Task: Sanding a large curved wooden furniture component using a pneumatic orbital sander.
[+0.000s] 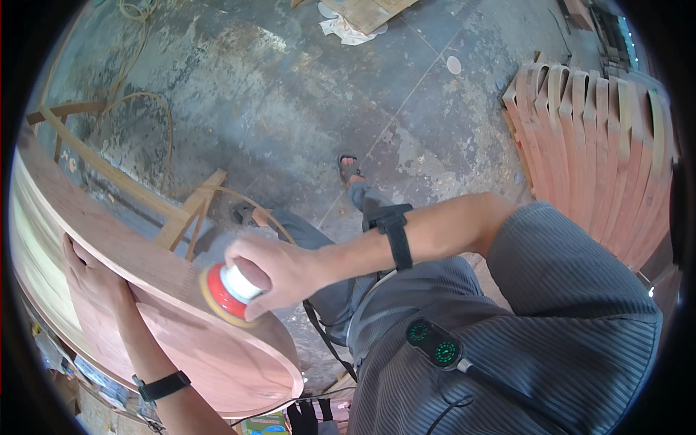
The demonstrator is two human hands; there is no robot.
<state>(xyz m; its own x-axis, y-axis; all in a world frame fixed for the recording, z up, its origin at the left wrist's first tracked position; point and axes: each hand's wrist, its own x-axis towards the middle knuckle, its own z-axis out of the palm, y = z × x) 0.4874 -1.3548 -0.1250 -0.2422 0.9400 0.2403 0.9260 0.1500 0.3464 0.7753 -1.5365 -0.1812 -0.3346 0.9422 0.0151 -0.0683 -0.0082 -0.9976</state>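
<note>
- Sanding work is what my hands are at: my right hand [272, 272], in the middle of the frame, has its fingers closed around the white body of a small round sander with a red housing and a tan pad [226, 293].
- That pad sits pressed on the edge of a large curved reddish-brown plywood panel [210, 348], which sweeps from the left of the frame down to the lower middle.
- My left hand [90, 279], at the left edge of the frame, lies on the panel's face with its fingers curled over the upper edge, gripping the panel to steady it; a black strap is on that wrist, and another on my right forearm.
- How far along: I judge it mid-way at best. The sander touches only one spot on the edge, near the panel's lower curve. I cannot tell from the surface which stretches are already smoothed; the long run of edge toward the upper left looks the same as the part under the pad.
- Around me: a light wooden frame [138, 192] stands behind the panel at the left, a stack of curved reddish wooden slats [602, 152] leans at the upper right, and the stained grey concrete floor [304, 94] fills the top of the frame, with a scrap of cardboard at its upper edge.
</note>
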